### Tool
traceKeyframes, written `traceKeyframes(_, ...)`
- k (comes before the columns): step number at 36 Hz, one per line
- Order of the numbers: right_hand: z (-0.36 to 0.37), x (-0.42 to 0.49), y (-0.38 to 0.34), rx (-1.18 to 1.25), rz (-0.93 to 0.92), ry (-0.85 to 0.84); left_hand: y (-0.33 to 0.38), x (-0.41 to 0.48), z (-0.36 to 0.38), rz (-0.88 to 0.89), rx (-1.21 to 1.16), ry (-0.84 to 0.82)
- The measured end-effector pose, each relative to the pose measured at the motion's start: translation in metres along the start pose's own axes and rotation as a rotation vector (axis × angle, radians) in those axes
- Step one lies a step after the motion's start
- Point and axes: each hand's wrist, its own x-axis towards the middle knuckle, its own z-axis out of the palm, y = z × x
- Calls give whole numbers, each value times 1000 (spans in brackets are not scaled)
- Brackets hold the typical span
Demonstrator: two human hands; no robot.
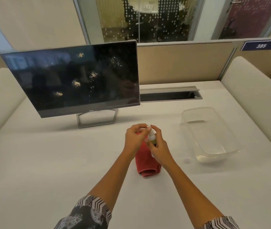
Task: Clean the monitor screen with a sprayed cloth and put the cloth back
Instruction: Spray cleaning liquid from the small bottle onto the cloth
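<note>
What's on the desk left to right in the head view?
monitor → left hand → spray bottle, held over the red cloth → right hand → clear plastic container

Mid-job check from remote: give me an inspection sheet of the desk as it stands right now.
Surface: white desk, open cable tray slot behind.
Job's things: monitor off, upright on its stand, pale specks across the screen; red cloth folded on the desk under the hands; small spray bottle held above it.
Clutter: clear plastic container, nothing seen in it.
Grippers: right hand grips the spray bottle; left hand at its top, fingers curled.
Cables: nothing seen.
Surroundings: beige partition with plate 385; glass wall behind.
</note>
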Motion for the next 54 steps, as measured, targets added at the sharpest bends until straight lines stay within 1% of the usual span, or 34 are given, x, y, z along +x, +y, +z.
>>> traceKeyframes(11, 47, -3, -13, -91, 135, 107, -7, 22, -36, -91, 11, -61)
traceKeyframes(15, 58, -6, -10, -154, 183, 151, -9, 27, -44, -135, 18, -136)
traceKeyframes(18, 64, -9, -9, -153, 202, 194, -8, 29, -49, -154, 27, -189)
traceKeyframes(23, 71, -10, -7, -119, 211, 269, -11, 30, -57, -179, 10, -298)
traceKeyframes(25, 74, -10, -5, -121, 229, 293, -13, 29, -60, -182, 2, -316)
traceKeyframes(33, 85, -12, -5, -42, 176, 330, -14, 31, -78, -238, -15, -396)
traceKeyframes(35, 89, -13, -5, -26, 170, 343, -17, 32, -82, -235, -5, -387)
traceKeyframes(40, 104, -13, -10, -17, 170, 387, -24, 33, -89, -201, 23, -238)
traceKeyframes(42, 110, -12, -11, -17, 160, 403, -26, 33, -91, -200, 33, -205)
traceKeyframes(48, 119, -13, -12, -42, 136, 411, -32, 33, -99, -189, 58, -178)
traceKeyframes(54, 121, -11, -17, -71, 120, 415, -27, 31, -103, -207, 3, -145)
